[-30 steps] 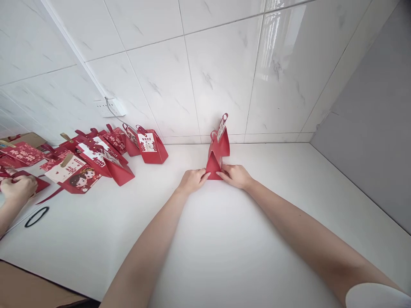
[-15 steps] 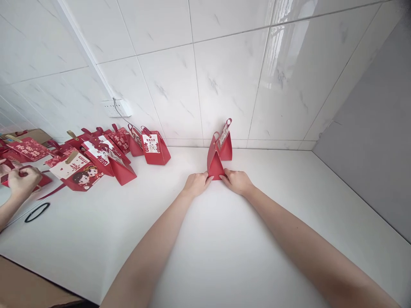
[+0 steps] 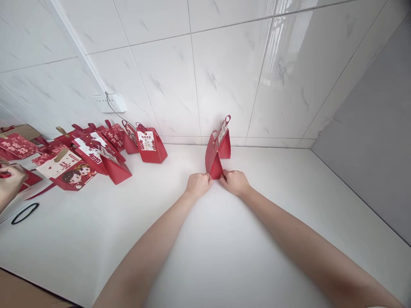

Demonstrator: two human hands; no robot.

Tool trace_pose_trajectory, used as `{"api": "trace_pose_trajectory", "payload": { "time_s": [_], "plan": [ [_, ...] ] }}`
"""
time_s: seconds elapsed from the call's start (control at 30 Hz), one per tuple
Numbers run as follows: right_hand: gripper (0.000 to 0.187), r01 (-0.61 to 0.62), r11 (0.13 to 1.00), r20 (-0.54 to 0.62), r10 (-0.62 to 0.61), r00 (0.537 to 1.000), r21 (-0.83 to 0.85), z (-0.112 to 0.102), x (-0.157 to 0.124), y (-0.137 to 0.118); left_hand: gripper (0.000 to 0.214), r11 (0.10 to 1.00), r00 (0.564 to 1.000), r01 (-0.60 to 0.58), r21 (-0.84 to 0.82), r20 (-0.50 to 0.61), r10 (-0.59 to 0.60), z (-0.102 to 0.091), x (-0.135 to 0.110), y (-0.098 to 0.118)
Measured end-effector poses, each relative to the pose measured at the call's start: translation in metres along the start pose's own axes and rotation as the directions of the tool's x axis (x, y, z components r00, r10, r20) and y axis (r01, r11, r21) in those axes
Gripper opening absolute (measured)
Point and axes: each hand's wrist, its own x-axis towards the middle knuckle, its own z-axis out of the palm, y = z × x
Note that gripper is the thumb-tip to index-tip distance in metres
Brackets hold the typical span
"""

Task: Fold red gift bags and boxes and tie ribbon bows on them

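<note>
A red gift box [image 3: 215, 164] with a peaked top and a ribbon loop stands upright on the white table. My left hand [image 3: 199, 184] is closed on its lower left corner. The lower right corner is pinched by my right hand [image 3: 236, 182]. Right behind it, closer to the wall, stands a second red gift box [image 3: 226, 145] with a white printed label and a loop handle. From here I cannot tell whether the two boxes touch.
Left of me, several red gift boxes [image 3: 115, 171] crowd along the wall, one labelled box [image 3: 150, 145] at their right end. A co-worker's hand [image 3: 13, 182] works at far left. A black ring [image 3: 25, 214] lies on the table [image 3: 199, 256]. A cable runs from a wall socket [image 3: 109, 103].
The view has shifted slightly, moving the left-hand things further left. Both my hands keep hold of the box, which is turned slightly. The co-worker's hand has moved left.
</note>
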Motion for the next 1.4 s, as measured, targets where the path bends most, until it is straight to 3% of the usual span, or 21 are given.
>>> {"api": "trace_pose_trajectory", "payload": {
  "time_s": [0.2,0.47,0.7,0.93,1.23,1.4],
  "plan": [
    [0.028,-0.036,0.999,0.005,0.035,0.999,0.003,-0.001,0.001,-0.005,0.035,0.997,0.997,0.081,-0.016,-0.014,-0.081,-0.001,-0.001,0.012],
    [0.033,-0.056,0.997,-0.029,0.058,0.998,0.060,-0.014,-0.008,0.005,0.023,0.998,0.997,0.065,0.003,-0.033,-0.065,-0.015,-0.012,-0.012],
    [0.041,-0.029,0.996,-0.135,0.040,0.990,0.085,-0.021,-0.003,-0.006,0.041,0.997,0.967,0.074,0.012,-0.245,-0.069,-0.020,-0.007,0.003],
    [0.037,-0.021,0.994,-0.098,0.031,0.995,0.104,-0.009,0.005,-0.008,0.051,0.998,0.984,0.066,-0.020,-0.167,-0.069,-0.010,0.001,0.004],
    [0.026,0.096,0.981,0.000,-0.097,0.995,0.168,-0.006,0.003,0.006,0.028,0.990,0.998,-0.038,-0.137,-0.063,0.029,-0.005,-0.003,-0.016],
    [0.023,0.267,0.937,-0.010,-0.272,0.962,0.227,-0.017,-0.010,0.001,0.016,0.972,0.985,0.100,-0.213,-0.118,-0.127,-0.009,-0.007,-0.028]
  ]
}}
